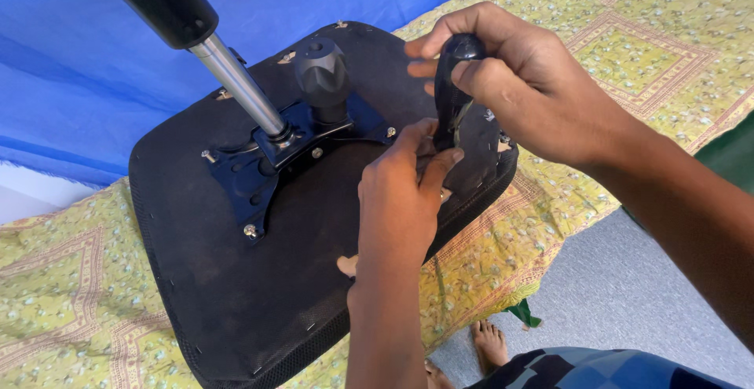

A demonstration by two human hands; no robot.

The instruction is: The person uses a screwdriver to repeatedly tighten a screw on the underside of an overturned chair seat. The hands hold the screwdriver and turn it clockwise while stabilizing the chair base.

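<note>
Right now an upturned black chair seat [236, 279] lies underside up on a bed covered by a yellow patterned bedspread [63, 295], reaching out over the bed's near edge. Bolted to the middle of the seat is a dark metal mounting plate [251, 173], out of which a chrome gas-lift column [236, 82] with a black sleeve rises toward the upper left. A black knob [322, 75] stands on the plate just beside the column.

At the seat's right edge, the right hand [510, 82] is clamped around the black handle of a tool [452, 82], probably a screwdriver, held nearly upright with its tip pointing down at the seat. The left hand [400, 200] rests on the seat directly below, its fingers pinched together around the lower end of the tool, so the tip itself is hidden. Small screws [250, 231] show at the plate's corners and along the seat's rim.

Behind the seat hangs a blue cloth [78, 59]. Below the bed's near edge, bare feet [488, 342] stand on a grey floor [628, 295].
</note>
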